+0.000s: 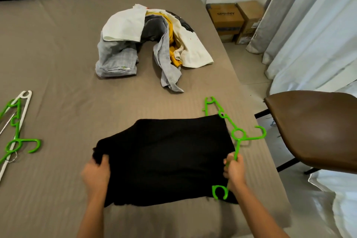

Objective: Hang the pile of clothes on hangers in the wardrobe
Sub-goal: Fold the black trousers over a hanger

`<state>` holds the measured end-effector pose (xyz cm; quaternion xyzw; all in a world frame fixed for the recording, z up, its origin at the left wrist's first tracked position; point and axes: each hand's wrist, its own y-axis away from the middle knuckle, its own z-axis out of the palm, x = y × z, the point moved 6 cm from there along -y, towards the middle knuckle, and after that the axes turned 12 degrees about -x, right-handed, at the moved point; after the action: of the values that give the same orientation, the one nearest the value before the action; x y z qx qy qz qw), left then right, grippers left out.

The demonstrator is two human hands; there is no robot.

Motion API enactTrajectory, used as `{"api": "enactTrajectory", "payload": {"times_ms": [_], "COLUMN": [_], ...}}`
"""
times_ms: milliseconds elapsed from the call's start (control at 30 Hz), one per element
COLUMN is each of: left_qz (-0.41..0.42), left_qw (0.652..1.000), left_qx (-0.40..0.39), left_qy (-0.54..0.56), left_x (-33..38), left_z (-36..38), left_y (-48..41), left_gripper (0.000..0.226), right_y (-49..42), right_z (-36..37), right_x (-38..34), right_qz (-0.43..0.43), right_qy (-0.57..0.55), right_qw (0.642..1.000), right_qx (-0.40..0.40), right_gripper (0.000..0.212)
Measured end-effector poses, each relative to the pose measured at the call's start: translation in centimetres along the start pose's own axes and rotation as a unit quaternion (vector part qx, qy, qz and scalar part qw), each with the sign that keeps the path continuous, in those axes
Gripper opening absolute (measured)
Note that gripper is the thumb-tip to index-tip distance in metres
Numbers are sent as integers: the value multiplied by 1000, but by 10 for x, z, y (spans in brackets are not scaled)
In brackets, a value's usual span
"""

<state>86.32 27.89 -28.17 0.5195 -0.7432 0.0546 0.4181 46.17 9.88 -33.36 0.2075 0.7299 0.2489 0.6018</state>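
Brown bedsheet (58,63) stretches wide between our black garment (166,156), spread flat near the bed's front edge, and the pile of clothes (150,44) beyond. Our left hand (96,174) clutches its left corner. Our right hand (234,170) grasps a green hanger (238,133) along its right edge, near the mattress side. Spare hangers (15,133) lie far left, and a chair (318,131) stands to the right.

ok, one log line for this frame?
phase: fitting | left hand: grips black garment edge | right hand: grips green hanger | clothes pile: on bed, unhung | spare hangers: bed left
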Motion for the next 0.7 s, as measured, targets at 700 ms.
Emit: {"api": "enactTrajectory", "payload": {"times_ms": [700], "left_qz": [143], "left_qw": [818], "left_qx": [-359], "left_qy": [-427], "left_x": [65], "left_z": [222], "left_y": [64], "left_gripper": [68], "right_y": [18], "right_z": [-71], "right_x": [-61], "right_qz": [-202], "right_qy": [108], "right_qw": [973], "right_qx": [30], "right_gripper": [21]}}
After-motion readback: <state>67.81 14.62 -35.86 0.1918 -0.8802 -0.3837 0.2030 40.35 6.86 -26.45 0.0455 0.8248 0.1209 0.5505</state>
